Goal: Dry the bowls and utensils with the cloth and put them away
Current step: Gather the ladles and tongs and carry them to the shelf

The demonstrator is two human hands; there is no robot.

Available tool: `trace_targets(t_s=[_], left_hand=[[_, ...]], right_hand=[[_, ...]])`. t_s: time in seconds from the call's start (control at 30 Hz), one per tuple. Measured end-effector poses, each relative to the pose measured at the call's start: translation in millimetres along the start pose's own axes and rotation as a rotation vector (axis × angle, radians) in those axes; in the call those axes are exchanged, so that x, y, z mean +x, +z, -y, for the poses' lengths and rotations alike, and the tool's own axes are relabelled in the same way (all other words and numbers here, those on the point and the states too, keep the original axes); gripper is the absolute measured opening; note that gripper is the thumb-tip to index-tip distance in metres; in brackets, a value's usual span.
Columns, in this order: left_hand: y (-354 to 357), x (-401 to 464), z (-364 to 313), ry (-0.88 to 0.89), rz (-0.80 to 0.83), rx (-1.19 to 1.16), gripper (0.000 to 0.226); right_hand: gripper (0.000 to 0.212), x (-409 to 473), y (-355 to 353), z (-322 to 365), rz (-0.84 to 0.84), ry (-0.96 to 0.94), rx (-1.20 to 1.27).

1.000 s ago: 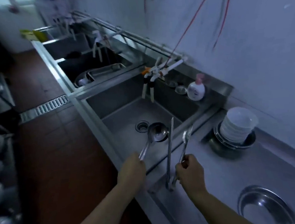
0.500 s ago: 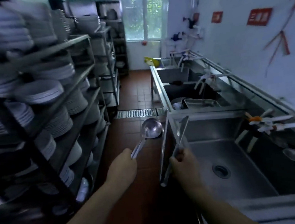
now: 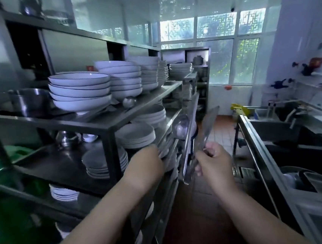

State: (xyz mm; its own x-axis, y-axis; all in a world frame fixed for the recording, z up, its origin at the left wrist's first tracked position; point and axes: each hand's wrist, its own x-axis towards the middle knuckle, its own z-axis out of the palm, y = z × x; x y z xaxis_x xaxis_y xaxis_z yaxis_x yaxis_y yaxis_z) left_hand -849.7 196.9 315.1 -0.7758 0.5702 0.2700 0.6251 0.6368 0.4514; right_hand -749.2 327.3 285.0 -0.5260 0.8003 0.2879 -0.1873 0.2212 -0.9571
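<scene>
- A steel shelf rack [image 3: 106, 124] fills the left side, its top shelf carrying stacks of white bowls [image 3: 79, 90], with plates [image 3: 136, 133] on the shelf beneath.
- Steel sinks [image 3: 277, 129] run along the right wall.
- The right hand [image 3: 215, 161] grips long metal tongs [image 3: 201, 143], which point up and forward (blurred).
- The left hand [image 3: 147, 162] clasps the handle of a ladle [image 3: 180, 127], whose bowl is raised just beside the rack's front edge.
</scene>
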Motion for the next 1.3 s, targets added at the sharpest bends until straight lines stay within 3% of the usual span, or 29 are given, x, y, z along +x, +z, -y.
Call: trace_targets(t_s=[0.2, 0.43, 0.7, 0.93, 1.07, 1.2, 1.3], left_hand=[[-73.0, 70.5, 32.0, -0.010, -0.148, 0.108, 0.007], [-124.6, 163.1, 61.8, -0.176, -0.136, 0.144, 0.010], [-115.5, 252.1, 88.5, -0.432, -0.051, 0.072, 0.016], [-91.9, 293.2, 97.3, -0.521, 0.041, -0.096, 0.025], [-81.7, 302.1, 111.8, -0.525, 0.105, -0.012, 0.014], [-70.0, 306.4, 130.6, -0.505, 0.061, 0.063, 0.020], [-70.2, 308.3, 135.2, -0.441, 0.069, 0.273, 0.010]], right_hand=[[0.016, 63.7, 75.9, 21.1, 0.105, -0.033, 0.130], [0.020, 144.0, 138.7, 24.7, 0.278, -0.039, 0.195], [0.021, 245.5, 196.0, 3.8, 0.489, 0.033, 0.205], [0.007, 313.2, 225.6, -11.0, 0.627, -0.002, 0.145], [0.004, 332.8, 235.7, -19.3, 0.676, 0.016, 0.154], [0.002, 340.8, 246.1, -23.9, 0.686, 0.017, 0.160], [0.004, 341.5, 253.3, -23.0, 0.691, 0.027, 0.188]])
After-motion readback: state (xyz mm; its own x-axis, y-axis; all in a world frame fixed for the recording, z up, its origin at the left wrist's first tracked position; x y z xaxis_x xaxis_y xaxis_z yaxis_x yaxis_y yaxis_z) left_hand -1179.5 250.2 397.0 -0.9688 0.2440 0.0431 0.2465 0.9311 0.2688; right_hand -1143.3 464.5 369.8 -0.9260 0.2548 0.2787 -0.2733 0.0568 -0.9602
